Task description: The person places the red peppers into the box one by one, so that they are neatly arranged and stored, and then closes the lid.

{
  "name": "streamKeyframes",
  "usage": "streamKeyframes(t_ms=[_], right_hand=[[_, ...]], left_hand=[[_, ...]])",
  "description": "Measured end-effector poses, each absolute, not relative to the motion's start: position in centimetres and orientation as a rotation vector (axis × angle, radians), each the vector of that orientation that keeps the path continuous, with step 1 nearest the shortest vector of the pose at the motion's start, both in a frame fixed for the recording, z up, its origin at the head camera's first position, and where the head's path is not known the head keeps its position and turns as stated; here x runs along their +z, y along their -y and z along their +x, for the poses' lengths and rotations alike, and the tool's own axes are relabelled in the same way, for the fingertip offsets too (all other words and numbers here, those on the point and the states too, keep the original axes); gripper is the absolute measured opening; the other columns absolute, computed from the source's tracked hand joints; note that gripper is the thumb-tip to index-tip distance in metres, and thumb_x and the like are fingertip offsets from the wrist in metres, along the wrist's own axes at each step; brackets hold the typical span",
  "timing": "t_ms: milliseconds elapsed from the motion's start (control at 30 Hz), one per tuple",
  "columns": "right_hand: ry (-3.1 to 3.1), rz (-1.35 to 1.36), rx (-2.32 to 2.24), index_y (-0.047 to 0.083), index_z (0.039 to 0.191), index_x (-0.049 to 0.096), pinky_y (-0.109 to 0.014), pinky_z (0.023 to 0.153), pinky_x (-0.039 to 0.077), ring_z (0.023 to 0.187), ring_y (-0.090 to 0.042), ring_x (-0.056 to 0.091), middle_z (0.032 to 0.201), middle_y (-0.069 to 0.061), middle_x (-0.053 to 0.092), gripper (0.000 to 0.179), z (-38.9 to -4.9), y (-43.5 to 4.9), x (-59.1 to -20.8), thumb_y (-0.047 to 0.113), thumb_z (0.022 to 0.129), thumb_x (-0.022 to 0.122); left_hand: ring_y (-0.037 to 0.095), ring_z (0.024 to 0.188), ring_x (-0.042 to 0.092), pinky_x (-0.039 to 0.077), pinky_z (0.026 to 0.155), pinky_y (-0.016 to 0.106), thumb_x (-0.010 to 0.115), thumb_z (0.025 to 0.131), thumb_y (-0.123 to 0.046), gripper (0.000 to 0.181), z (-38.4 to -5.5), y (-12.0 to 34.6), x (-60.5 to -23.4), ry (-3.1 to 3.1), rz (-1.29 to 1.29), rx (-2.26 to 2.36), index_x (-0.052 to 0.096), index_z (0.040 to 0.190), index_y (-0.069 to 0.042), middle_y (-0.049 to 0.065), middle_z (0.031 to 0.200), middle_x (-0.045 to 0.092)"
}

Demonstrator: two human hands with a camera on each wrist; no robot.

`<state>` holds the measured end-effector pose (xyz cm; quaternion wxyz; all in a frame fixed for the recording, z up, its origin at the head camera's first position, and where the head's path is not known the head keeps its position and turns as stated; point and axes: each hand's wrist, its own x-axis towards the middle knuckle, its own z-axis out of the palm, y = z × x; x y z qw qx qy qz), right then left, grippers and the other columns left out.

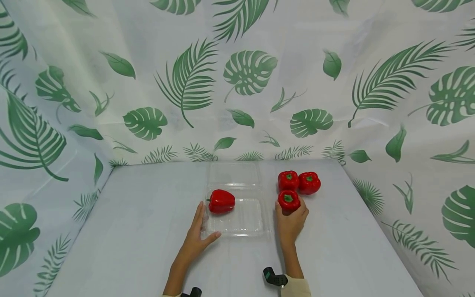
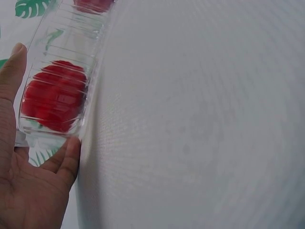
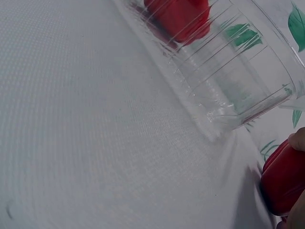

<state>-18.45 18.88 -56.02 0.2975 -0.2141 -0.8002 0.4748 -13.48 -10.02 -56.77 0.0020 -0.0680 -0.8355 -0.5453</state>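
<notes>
A clear plastic clamshell container [image 1: 237, 235] lies with its lid [image 1: 233, 173] folded back. One red bell pepper [image 1: 222, 202] rests on its side in the left part of the base, stem to the left. My left hand [image 1: 195, 237] is at the container's front left corner, fingers straight along the left side and thumb spread toward the front edge; the left wrist view has those fingertips [image 2: 72, 148] right at the plastic. To the right of the container, my right hand [image 1: 291, 225] grips another red bell pepper [image 1: 288, 202], stem up, with fingers and thumb around it.
Two more red bell peppers [image 1: 288, 180] [image 1: 309, 183] stand side by side just behind the gripped one. The pale table [image 1: 148, 198] is bordered at the back and sides by a leaf-printed sheet [image 1: 282, 41].
</notes>
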Motion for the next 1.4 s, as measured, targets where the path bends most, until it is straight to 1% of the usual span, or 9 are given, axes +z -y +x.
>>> streamKeyframes(t_ms=[200,367,500,700,900,1133,1300,1400], right_hand=[[2.097,-0.578,1.315,0.006,0.142,0.033,-0.059,0.106,0.044,0.137,-0.030,0.038,0.142,-0.016,0.040,0.082,-18.2,-18.8,-56.4,0.020,0.078,0.081],[2.065,-0.566,1.343,0.007,0.140,0.034,-0.056,0.107,0.045,0.136,-0.027,0.039,0.140,-0.014,0.041,0.080,-17.9,-18.7,-56.4,0.022,0.078,0.082],[2.014,-0.518,1.363,0.005,0.139,0.035,-0.053,0.108,0.044,0.135,-0.023,0.038,0.140,-0.013,0.041,0.078,-17.8,-18.7,-56.0,0.020,0.078,0.082],[1.970,-0.494,1.405,0.003,0.138,0.033,-0.047,0.104,0.047,0.133,-0.017,0.038,0.140,-0.010,0.040,0.079,-17.8,-18.8,-55.4,0.021,0.079,0.082],[1.928,-0.485,1.469,0.003,0.137,0.031,-0.048,0.110,0.044,0.136,-0.015,0.039,0.144,-0.008,0.041,0.078,-17.8,-18.8,-54.9,0.019,0.079,0.081],[1.926,-0.426,1.526,0.008,0.138,0.029,-0.051,0.108,0.045,0.137,-0.018,0.038,0.146,-0.005,0.041,0.079,-17.6,-18.7,-54.5,0.019,0.080,0.081],[1.956,-0.369,1.527,0.010,0.144,0.028,-0.052,0.108,0.045,0.138,-0.015,0.034,0.148,-0.003,0.038,0.085,-17.7,-18.6,-54.3,0.019,0.079,0.082],[2.000,-0.336,1.500,0.014,0.147,0.031,-0.052,0.107,0.046,0.137,-0.015,0.034,0.147,-0.005,0.037,0.088,-17.7,-18.5,-54.1,0.019,0.077,0.084]], left_hand=[[0.030,0.151,0.018,0.036,0.111,0.052,0.076,0.082,-0.037,0.100,-13.5,10.1,-56.7,2.620,-0.220,-1.704,0.012,0.158,-0.024,-0.005,0.166,0.008],[0.030,0.151,0.018,0.036,0.111,0.052,0.076,0.082,-0.036,0.101,-13.5,10.1,-56.7,2.620,-0.217,-1.707,0.012,0.158,-0.024,-0.006,0.166,0.008],[0.030,0.152,0.018,0.035,0.111,0.051,0.077,0.082,-0.037,0.101,-13.6,10.1,-56.7,2.620,-0.217,-1.712,0.011,0.158,-0.024,-0.006,0.166,0.007],[0.030,0.151,0.018,0.035,0.111,0.051,0.076,0.082,-0.037,0.100,-13.6,10.1,-56.7,2.624,-0.207,-1.704,0.012,0.158,-0.024,-0.006,0.166,0.007],[0.029,0.152,0.017,0.035,0.111,0.051,0.077,0.082,-0.037,0.101,-13.6,10.0,-56.6,2.630,-0.194,-1.702,0.011,0.158,-0.025,-0.006,0.166,0.008],[0.029,0.151,0.018,0.036,0.111,0.050,0.077,0.082,-0.038,0.102,-13.4,9.9,-56.7,2.649,-0.179,-1.699,0.010,0.158,-0.027,-0.007,0.166,0.007],[0.029,0.151,0.019,0.036,0.111,0.050,0.077,0.082,-0.036,0.101,-13.4,10.0,-56.7,2.634,-0.192,-1.707,0.010,0.158,-0.027,-0.007,0.166,0.007],[0.030,0.151,0.020,0.036,0.111,0.050,0.077,0.083,-0.035,0.101,-13.4,10.0,-56.6,2.625,-0.204,-1.716,0.011,0.158,-0.026,-0.006,0.166,0.007]])
